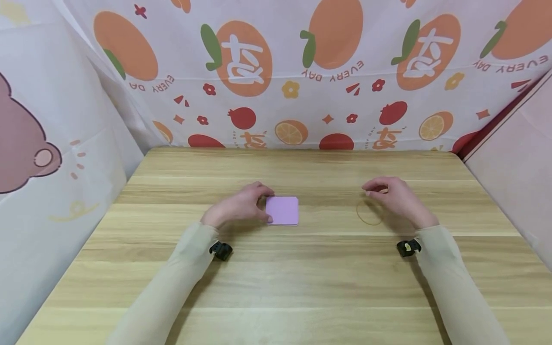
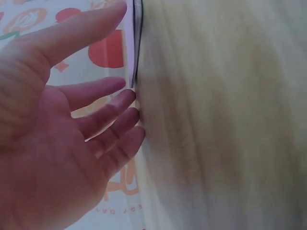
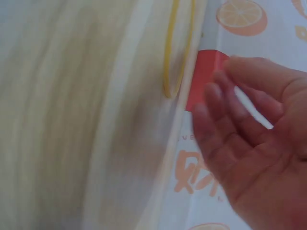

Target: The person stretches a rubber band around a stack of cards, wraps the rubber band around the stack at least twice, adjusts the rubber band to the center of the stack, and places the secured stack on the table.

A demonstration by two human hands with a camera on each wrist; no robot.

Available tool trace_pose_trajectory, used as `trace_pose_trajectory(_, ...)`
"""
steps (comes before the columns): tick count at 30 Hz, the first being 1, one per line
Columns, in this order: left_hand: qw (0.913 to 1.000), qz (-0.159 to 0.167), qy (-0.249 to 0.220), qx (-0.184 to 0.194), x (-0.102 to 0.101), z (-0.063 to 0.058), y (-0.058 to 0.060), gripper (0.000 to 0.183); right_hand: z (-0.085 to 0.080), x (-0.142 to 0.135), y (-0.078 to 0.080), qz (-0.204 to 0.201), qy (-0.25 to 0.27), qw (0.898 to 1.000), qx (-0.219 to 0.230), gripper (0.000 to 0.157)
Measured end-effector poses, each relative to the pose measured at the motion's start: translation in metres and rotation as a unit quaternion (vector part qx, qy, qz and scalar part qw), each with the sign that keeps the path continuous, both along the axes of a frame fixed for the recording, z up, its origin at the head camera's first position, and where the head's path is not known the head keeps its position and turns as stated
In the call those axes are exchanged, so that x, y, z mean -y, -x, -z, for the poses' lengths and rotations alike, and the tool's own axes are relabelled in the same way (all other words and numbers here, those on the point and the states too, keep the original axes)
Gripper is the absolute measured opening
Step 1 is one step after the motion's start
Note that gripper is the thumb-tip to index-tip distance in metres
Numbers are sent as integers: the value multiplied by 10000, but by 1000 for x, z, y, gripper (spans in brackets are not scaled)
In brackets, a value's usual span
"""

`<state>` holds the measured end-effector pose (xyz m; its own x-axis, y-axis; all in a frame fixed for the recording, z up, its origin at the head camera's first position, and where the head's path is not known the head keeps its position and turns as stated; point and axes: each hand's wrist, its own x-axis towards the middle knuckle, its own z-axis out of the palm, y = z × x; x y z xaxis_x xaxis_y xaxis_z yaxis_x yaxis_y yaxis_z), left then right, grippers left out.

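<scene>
A small stack of purple cards point(image 1: 282, 211) lies flat on the wooden table. My left hand point(image 1: 243, 203) holds it at its left end, thumb at the near corner and fingertips by the far corner. In the left wrist view, the thumb overlaps the purple face of the card stack point(image 2: 129, 43) and the other fingers reach down to the table. To the right lies a thin yellow rubber band point(image 1: 369, 223), an open loop. Just above its far side hovers my right hand point(image 1: 394, 196), fingers loosely bent, thumb and index tips close together with nothing between them.
The wood-grain table point(image 1: 284, 282) ends at a fruit-print curtain point(image 1: 293, 105) along the back. White cloth point(image 1: 64, 120) hangs on the left, and a pale panel point(image 1: 517, 158) stands on the right. Each wrist wears a small black camera.
</scene>
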<state>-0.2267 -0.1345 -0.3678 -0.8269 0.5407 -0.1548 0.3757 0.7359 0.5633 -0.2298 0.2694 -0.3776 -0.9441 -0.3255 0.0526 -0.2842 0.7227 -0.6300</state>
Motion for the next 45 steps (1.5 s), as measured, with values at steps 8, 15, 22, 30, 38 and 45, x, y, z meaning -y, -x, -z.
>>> trace_pose_trajectory(8,9995,133,262,-66,1,4,0,82,7,-10,3,-124,109,9984,535,22)
trace_pose_trajectory(15,9983,110,489,-313,-5,2,-3,78,10,-12,5,37,-10,9982,601,19)
trace_pose_trajectory(22,9960,146,648,-589,-9,1,-3,79,12,-12,6,158,-189,9974,681,14)
trace_pose_trajectory(30,9997,165,-101,-127,-11,5,-2,78,12,-10,6,227,-256,9972,661,9)
trace_pose_trajectory(38,9991,152,-338,219,-12,4,-3,96,9,-7,4,136,-395,9967,691,8)
trace_pose_trajectory(45,9996,219,-147,95,-10,6,-2,85,10,-5,4,66,-442,9967,682,8)
